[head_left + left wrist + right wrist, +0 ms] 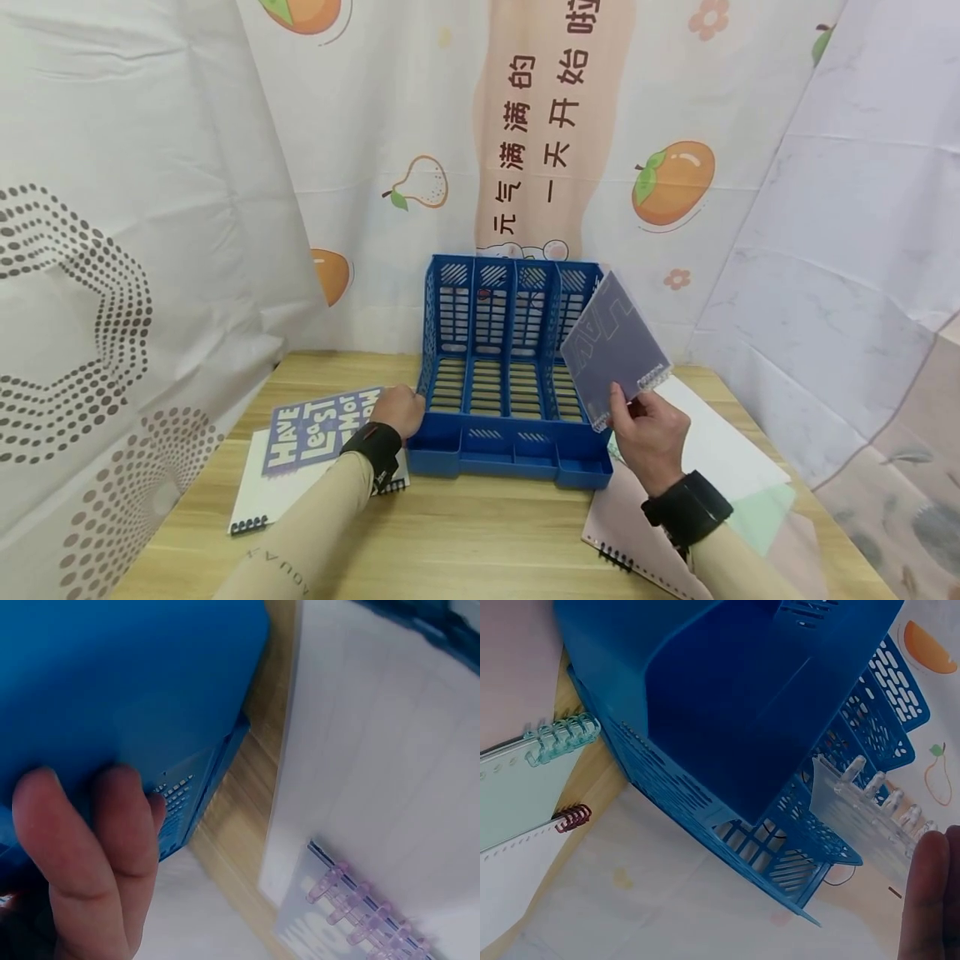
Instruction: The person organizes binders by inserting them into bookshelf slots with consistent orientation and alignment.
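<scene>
A blue slatted file rack (487, 358) stands upright on the table, its tall dividers to the back and low compartments along the front. At its front left corner my left hand (399, 410) grips the side wall; in the left wrist view two fingers (124, 825) lie against the blue plastic. My right hand (651, 429) pinches a small purple spiral notebook (611, 350) by its lower edge, thumb on the cover. The notebook is tilted and held up before the rack's right side. Its clear ring binding (889, 802) shows in the right wrist view.
Left of the rack, a purple notebook (322, 429) with white lettering lies on a white spiral notebook (258, 492). To the right lie a pink spiral notebook (626, 525), a white one (720, 425) and a pale green one (761, 512). A printed curtain (360, 108) hangs behind the table.
</scene>
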Demonstrator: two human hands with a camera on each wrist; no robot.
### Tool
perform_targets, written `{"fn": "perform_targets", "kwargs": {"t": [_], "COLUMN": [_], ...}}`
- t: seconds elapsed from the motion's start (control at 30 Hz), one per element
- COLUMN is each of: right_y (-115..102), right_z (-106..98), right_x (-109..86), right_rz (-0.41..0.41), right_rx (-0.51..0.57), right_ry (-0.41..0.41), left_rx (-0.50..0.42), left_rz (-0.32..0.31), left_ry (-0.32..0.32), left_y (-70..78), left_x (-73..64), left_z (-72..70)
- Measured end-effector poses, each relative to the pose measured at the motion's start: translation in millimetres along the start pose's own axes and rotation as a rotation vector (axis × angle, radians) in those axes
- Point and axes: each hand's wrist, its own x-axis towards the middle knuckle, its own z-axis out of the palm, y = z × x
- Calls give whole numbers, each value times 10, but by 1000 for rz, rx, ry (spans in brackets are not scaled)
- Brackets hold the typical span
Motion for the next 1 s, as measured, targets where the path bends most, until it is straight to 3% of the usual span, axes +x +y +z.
{"fn": "perform_targets", "kwargs": {"t": [0.23,0.5,0.77,1.0], "right_y": [33,133,284,341], "right_z": [90,226,342,358], "right_x": [52,76,-30,-125], "right_rz": [57,104,86,164], "right_rx": [-29,-52,-136,-207], "right_ry": [4,41,-3,-58], "left_rx": [1,25,20,3], "left_rz": [-17,7,-9,-9], "left_ry": [21,72,65,65], "left_y": [-32,-17,-18,-12], "left_x": [62,70,17,16], "left_z": [26,53,23,30]}}
